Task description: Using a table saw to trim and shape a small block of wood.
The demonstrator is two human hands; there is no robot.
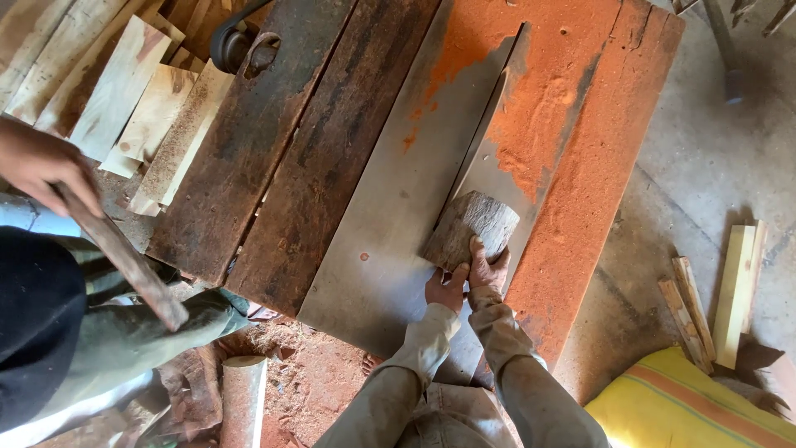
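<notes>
A short rough wood block (470, 226) lies on the grey metal plate (390, 249) of a saw table, its far end at the long narrow slot (489, 116) in the plate. My left hand (446, 287) presses on the block's near left corner. Beside it, my right hand (489, 267) grips the near edge with the fingers curled over the top. Both sleeves come up from the bottom of the view. Orange sawdust (539, 124) covers the plate and board to the right of the slot.
At the left a co-worker's hand (41, 162) holds a dark wooden stick (124, 257). Pale planks (141, 108) are stacked at the top left. Dark boards (282, 158) form the table's left side. Wood scraps (713, 299) and a yellow sack (688, 406) lie on the floor at the right.
</notes>
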